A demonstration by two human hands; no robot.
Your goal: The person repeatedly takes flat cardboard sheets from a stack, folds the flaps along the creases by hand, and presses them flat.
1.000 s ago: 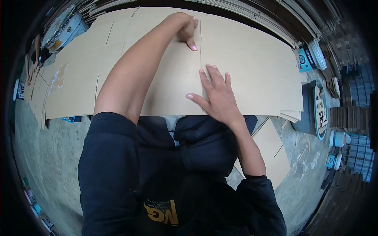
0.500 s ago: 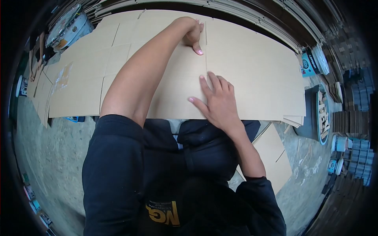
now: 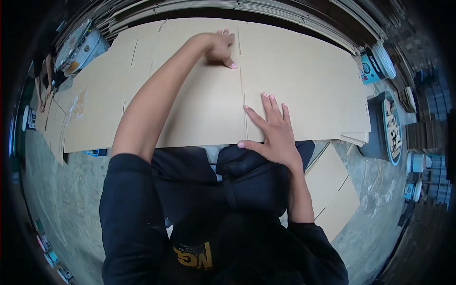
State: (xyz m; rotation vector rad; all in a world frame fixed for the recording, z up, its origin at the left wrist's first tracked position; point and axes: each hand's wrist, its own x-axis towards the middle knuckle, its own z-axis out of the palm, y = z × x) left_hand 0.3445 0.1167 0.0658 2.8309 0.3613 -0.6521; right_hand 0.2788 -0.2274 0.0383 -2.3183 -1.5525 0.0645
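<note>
A large flat cardboard sheet [image 3: 304, 85] with slots and a crease line lies across in front of me. Near its far edge, my left hand [image 3: 221, 50] presses on the board just left of the slot line, thumb stretched out and the other fingers partly hidden behind the wrist. My right hand [image 3: 276, 135] rests flat with fingers spread on the near part of the sheet. Its thumb touches close to the near edge, by the lower slot. Neither hand grasps anything. Other sheet edges show underneath at the right corner.
Cardboard sheets [image 3: 304, 21] are stacked along the back. A metal drum [image 3: 83, 50] stands far left, near another person's arms. At right are a blue bucket [image 3: 371, 66] and a dark bin [image 3: 373, 126] holding cardboard scraps. Another cardboard piece [image 3: 335, 187] lies on the floor.
My right hand has slid toward me and a little right, its fingers spreading wider. My left hand has shifted slightly left and nearer, still on the board.
</note>
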